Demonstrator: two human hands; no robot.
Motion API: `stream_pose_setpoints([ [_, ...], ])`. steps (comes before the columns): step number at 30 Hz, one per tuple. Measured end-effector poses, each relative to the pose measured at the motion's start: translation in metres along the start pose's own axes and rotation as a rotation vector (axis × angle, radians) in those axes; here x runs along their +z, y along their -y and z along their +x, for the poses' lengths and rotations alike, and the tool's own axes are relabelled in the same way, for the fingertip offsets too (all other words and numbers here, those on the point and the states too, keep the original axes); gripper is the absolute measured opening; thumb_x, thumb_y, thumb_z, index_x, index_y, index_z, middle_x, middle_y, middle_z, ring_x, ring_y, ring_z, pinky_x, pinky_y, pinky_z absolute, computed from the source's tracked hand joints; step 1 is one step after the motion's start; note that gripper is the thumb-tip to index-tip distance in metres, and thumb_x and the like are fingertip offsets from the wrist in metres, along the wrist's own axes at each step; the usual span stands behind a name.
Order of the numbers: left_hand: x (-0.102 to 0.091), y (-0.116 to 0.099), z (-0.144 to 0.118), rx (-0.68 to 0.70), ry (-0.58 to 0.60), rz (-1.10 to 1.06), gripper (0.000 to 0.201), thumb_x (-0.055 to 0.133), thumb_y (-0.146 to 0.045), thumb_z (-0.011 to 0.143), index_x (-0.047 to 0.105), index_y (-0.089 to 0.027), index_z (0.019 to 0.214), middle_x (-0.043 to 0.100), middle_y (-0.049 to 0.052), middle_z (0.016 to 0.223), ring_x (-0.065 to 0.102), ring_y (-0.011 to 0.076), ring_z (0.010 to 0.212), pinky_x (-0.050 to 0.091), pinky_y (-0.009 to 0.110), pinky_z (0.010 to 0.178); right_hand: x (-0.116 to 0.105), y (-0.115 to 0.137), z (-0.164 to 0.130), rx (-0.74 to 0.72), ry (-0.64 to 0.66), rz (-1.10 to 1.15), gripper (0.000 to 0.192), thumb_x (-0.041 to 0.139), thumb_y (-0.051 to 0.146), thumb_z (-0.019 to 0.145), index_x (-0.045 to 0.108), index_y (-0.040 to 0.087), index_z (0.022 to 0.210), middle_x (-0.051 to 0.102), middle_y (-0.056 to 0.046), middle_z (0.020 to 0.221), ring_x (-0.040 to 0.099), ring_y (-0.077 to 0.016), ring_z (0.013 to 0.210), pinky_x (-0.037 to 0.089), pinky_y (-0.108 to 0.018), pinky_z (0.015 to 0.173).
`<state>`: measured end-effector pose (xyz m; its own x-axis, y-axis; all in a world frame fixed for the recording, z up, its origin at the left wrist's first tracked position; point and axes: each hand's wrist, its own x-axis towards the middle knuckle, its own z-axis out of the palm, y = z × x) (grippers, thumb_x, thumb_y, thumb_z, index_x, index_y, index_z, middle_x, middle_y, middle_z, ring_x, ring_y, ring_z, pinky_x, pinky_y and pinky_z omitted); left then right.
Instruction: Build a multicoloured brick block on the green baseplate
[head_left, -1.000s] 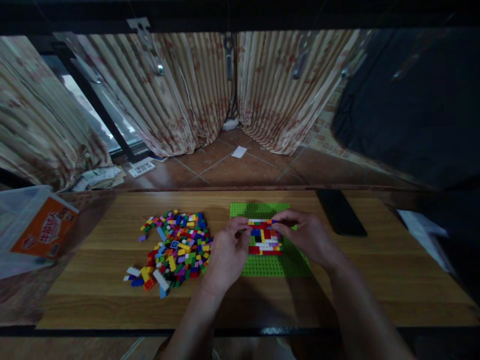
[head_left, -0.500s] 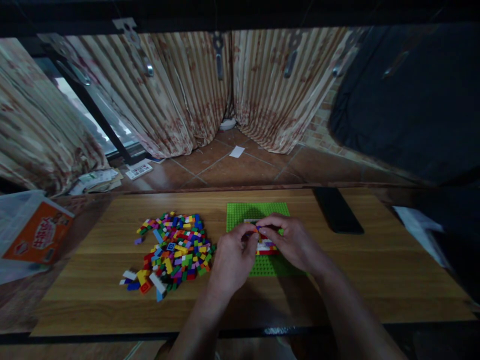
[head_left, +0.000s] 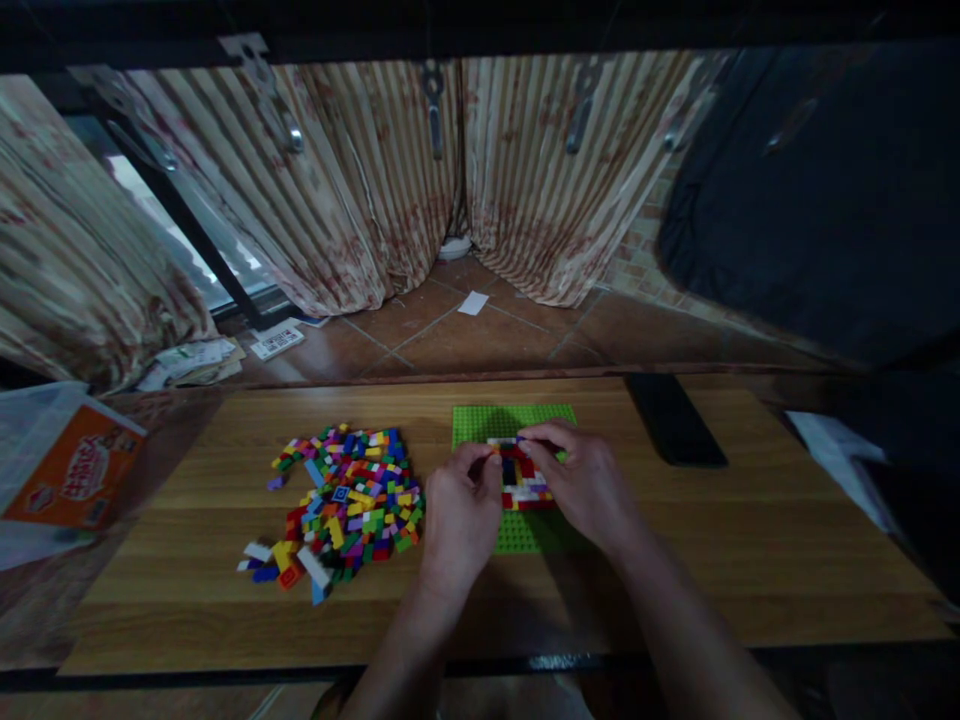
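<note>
Near the centre of the frame, both hands meet over a green baseplate (head_left: 480,422) lying on the wooden table (head_left: 750,530). The left hand (head_left: 459,515) has its fingers curled in against the left edge of the small multicoloured brick build (head_left: 523,482); whether a brick sits between the fingertips I cannot tell. The right hand (head_left: 583,482) pinches at the build's upper edge, fingers closed on the top row. Left of centre lies the loose brick pile (head_left: 341,497) (well apart from the plate). A black phone (head_left: 675,420) rests at right. Uneven pressing could pop neighbouring bricks off, or slide the unanchored plate.
</note>
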<state>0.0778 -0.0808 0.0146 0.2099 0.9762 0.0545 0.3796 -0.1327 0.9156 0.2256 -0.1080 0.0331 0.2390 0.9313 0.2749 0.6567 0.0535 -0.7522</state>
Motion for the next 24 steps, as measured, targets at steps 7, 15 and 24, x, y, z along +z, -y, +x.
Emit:
stream_pose_setpoints([
  [7,-0.009,0.003,0.007,-0.067,-0.027,-0.094,0.016,0.058,-0.029,0.084,0.068,-0.017,0.088,0.07,0.002,0.074,0.065,0.0148,0.066,0.05,0.024,0.063,-0.028,-0.025,0.003,0.037,0.08,-0.121,0.014,0.06,0.025,0.082,0.074,0.024,0.081,0.074,-0.002,0.082,0.067,-0.0194,0.075,0.049,-0.032,0.07],
  [15,-0.008,0.003,0.008,-0.073,-0.029,-0.087,0.015,0.058,-0.027,0.083,0.069,-0.017,0.087,0.07,0.003,0.076,0.065,0.0153,0.068,0.05,0.024,0.063,-0.012,-0.023,-0.001,0.044,0.147,-0.309,0.013,0.062,0.022,0.08,0.074,0.026,0.084,0.074,-0.002,0.086,0.065,-0.0189,0.072,0.046,-0.032,0.07],
  [24,-0.01,0.005,0.006,-0.051,-0.029,-0.079,0.015,0.058,-0.027,0.084,0.069,-0.017,0.088,0.069,0.001,0.074,0.063,0.0136,0.065,0.049,0.023,0.063,-0.004,-0.013,0.0,0.083,0.142,-0.377,0.016,0.058,0.022,0.083,0.073,0.025,0.085,0.075,-0.004,0.086,0.067,-0.0216,0.077,0.045,-0.033,0.07],
])
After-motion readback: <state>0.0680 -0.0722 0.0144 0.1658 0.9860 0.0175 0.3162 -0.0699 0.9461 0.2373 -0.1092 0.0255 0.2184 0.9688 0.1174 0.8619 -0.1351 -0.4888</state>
